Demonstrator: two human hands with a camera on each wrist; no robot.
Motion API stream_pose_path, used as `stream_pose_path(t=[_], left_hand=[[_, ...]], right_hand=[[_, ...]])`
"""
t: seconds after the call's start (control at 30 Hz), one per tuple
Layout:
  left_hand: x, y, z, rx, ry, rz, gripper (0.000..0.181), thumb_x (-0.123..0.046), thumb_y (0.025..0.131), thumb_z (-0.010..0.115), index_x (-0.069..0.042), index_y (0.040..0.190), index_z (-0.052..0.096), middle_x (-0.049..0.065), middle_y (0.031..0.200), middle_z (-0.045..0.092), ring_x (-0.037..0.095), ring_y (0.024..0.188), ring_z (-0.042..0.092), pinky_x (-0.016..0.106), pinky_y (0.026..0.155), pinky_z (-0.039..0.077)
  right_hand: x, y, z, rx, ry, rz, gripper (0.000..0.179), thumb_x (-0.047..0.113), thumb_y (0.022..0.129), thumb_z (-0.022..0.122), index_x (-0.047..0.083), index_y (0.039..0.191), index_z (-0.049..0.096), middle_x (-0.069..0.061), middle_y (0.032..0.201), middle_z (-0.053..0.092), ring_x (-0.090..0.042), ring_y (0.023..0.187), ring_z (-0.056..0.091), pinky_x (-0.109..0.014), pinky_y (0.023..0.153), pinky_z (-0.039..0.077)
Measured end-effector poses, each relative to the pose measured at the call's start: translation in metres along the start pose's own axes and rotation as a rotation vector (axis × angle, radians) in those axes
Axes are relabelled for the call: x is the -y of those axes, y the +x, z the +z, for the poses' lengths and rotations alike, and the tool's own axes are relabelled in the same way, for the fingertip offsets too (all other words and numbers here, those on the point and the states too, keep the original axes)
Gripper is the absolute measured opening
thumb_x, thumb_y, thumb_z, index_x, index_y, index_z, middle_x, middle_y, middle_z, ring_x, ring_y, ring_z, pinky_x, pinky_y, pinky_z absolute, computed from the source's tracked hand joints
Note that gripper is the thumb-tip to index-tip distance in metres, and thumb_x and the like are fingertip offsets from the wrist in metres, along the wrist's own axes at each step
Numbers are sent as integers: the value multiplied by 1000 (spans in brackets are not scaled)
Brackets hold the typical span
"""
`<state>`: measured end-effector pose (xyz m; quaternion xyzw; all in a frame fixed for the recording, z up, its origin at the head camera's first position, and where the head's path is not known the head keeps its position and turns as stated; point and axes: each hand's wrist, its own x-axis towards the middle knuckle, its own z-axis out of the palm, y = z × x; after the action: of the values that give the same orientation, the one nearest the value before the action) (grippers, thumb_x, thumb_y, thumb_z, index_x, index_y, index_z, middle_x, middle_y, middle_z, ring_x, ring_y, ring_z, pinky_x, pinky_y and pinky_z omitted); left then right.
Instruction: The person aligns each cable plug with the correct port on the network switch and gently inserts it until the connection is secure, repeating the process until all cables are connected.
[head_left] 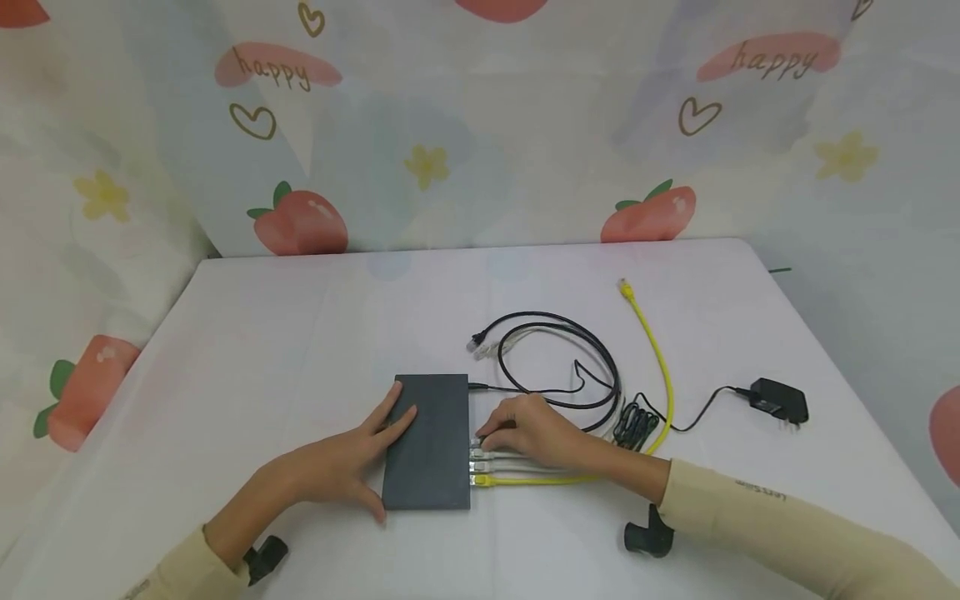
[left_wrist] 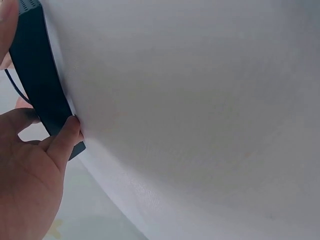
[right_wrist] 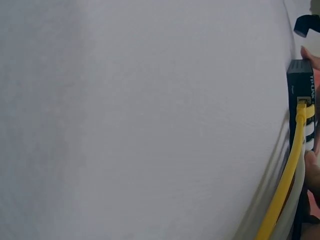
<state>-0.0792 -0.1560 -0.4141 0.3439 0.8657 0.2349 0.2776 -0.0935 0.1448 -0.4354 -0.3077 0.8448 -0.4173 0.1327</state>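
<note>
A dark flat TP-LINK network switch [head_left: 427, 442] lies on the white table. My left hand [head_left: 322, 462] rests on its left side, fingers spread over the top and thumb at the near corner. In the left wrist view, fingers touch the edge of the switch [left_wrist: 37, 70]. With thumb and fingertips, my right hand [head_left: 534, 432] pinches a network cable plug at the port side; the plug is mostly hidden. Nearer me, grey cables [head_left: 517, 467] and a yellow cable [head_left: 536, 481] sit in neighbouring ports. The yellow plug [right_wrist: 301, 111] shows in the right wrist view.
A coiled black cable [head_left: 551, 317] lies behind my right hand, beside a grey cable's loose plug [head_left: 486, 352]. The yellow cable's free end [head_left: 627, 290] points away. A power adapter [head_left: 778, 400] lies at right, its bundled cord [head_left: 636, 425] near my wrist.
</note>
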Motion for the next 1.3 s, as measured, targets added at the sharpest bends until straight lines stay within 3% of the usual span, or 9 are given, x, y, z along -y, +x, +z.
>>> stream_pose_path(t=[0.17,0.6,1.0,1.3], left_hand=[[2,1,1,-20,28,5,124,-53,61,79,-10,152,6,13,153,-23,33,139,11,43,100,36],[2,2,-2,-59,69,28,124,-59,57,78,-7,151,15,16,154,-14,35,138,15,44,99,37],[3,3,7,-70,56,52,123,-59,56,78,-8,151,18,16,155,-13,36,138,15,44,98,39],[3,2,2,-72,98,16,125,-60,54,79,-7,150,19,17,155,-11,37,137,17,43,97,40]], right_hand=[[2,-1,0,0,49,61,11,14,81,75,9,90,76,9,87,70,-5,85,63,-24,73,50],[1,1,-3,15,75,125,8,14,80,75,13,88,76,14,82,69,-3,77,62,-23,68,49],[0,-3,-2,55,35,176,4,17,81,75,18,85,77,18,78,68,-3,71,58,-23,62,46],[2,-2,-7,118,77,155,14,14,84,72,13,97,76,13,93,70,-1,87,62,-23,74,49]])
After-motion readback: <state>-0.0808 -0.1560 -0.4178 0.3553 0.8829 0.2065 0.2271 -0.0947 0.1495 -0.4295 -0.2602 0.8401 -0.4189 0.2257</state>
